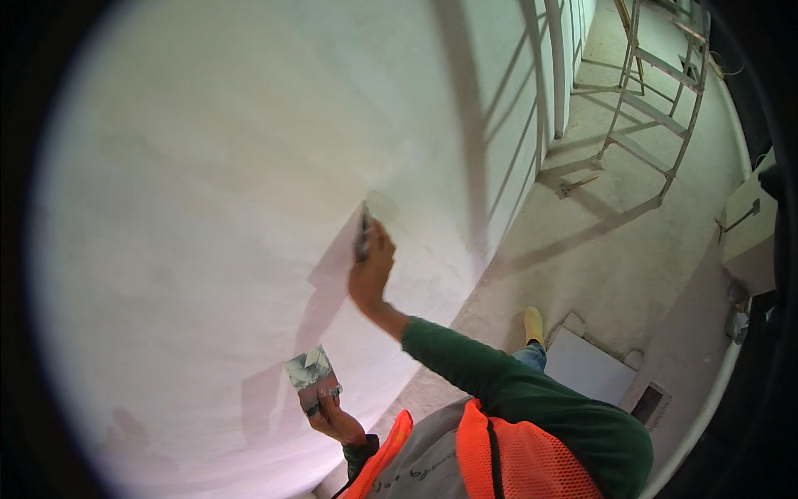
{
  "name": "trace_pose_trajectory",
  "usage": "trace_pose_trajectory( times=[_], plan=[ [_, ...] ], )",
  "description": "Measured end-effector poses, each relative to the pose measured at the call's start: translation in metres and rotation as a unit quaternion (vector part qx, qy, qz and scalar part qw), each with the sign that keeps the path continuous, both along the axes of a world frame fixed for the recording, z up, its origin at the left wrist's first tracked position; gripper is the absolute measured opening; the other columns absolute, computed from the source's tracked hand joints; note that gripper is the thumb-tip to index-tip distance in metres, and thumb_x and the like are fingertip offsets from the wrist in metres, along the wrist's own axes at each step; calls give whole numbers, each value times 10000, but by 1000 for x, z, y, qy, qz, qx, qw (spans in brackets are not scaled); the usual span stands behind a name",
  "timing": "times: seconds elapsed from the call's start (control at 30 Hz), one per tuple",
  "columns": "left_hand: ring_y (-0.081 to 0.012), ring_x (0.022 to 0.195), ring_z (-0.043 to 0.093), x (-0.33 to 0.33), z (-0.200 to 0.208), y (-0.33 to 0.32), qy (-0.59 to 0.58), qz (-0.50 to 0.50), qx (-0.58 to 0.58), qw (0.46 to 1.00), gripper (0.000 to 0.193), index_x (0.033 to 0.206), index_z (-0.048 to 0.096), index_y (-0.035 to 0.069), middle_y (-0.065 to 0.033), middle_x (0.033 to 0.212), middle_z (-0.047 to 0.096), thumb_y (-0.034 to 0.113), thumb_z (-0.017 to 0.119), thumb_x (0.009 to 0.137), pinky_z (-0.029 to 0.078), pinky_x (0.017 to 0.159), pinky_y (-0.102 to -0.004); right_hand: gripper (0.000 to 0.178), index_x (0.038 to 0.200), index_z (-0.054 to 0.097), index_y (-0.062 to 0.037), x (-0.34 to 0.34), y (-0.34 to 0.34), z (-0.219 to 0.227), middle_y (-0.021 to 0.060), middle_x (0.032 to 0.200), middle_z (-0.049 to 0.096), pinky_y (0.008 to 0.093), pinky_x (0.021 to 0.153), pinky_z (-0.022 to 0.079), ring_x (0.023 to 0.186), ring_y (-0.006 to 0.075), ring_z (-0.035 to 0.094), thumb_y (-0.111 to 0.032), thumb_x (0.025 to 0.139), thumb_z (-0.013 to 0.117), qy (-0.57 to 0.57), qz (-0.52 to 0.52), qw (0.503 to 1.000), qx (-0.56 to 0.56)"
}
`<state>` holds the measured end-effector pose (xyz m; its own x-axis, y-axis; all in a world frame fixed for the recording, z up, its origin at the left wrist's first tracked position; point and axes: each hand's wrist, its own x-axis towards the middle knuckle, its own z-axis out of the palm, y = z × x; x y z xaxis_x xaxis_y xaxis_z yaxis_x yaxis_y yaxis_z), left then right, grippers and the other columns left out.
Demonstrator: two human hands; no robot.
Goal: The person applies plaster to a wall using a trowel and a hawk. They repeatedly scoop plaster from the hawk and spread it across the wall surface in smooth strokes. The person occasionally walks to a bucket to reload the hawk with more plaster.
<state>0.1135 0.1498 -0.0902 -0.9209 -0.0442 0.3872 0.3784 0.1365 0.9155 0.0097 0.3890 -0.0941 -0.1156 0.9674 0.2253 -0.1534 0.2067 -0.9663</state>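
My right hand is raised to a pale plastered wall, its fingers wrapped round a putty knife. That blade appears edge-on, close to or touching the wall. Just beside its tip lies a slightly darker smear on the wall surface. Lower and to the left, my left hand grips a second, wide putty knife by its near end. White filler covers part of that blade, which is held apart from the wall. Shadows of both hands and tools fall on the wall.
A metal stepladder stands at the far right, with a small tool on the floor beside it. A grey-white board lies near my yellow boot. A pale box sits at the right edge.
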Motion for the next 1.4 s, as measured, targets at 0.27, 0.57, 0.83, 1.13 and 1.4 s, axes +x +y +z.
trace_pose_trajectory(
  times=[0.27, 0.57, 0.83, 1.13, 1.4],
  plan=[
    [-125, 905, 594, -4, -3, -4, 13, -27, 1, 1000, 230, 1188, 614, 1, -67, 1099, 645, 95, 600, 979, 490, 690, -251, 461, 1420, 485, 0, 29, -34, -3, 124, 1074, 599, 349, 865, 483, 973, 238, 580, 42, 962, 473, 75, 111, 971, -199],
    [-125, 896, 598, 0, 1, 6, -29, -29, 29, 999, 278, 1254, 600, -3, -62, 1102, 649, 76, 574, 989, 509, 717, -267, 282, 1237, 569, -9, 16, -5, 77, 90, 1088, 609, 323, 927, 442, 993, 180, 534, -226, 1085, 470, 223, 213, 927, -212],
    [-124, 912, 596, 0, 1, 1, -3, -21, -6, 1000, 262, 1229, 605, -8, -65, 1126, 646, 87, 575, 987, 478, 702, -257, 385, 1425, 507, -17, 33, 41, -20, 202, 1191, 612, 395, 858, 478, 1001, 290, 571, -61, 1042, 494, 81, 39, 985, -145],
    [-184, 1030, 623, 3, 2, 4, -23, 3, -20, 1000, 343, 1305, 584, -25, -99, 1218, 644, 92, 570, 983, 521, 785, -299, 591, 1496, 406, -51, -14, 61, 2, 204, 1419, 465, 481, 1009, 420, 1246, 396, 468, -20, 933, 584, -141, -74, 985, -60],
    [-164, 901, 622, 7, 9, 12, 24, -34, -3, 999, 230, 1136, 624, -66, -109, 1075, 665, 113, 588, 996, 523, 703, -302, 426, 1417, 476, -17, 34, 37, -26, 167, 1265, 587, 415, 950, 454, 1115, 282, 559, -160, 1019, 523, 164, 102, 935, -296]
  ],
)
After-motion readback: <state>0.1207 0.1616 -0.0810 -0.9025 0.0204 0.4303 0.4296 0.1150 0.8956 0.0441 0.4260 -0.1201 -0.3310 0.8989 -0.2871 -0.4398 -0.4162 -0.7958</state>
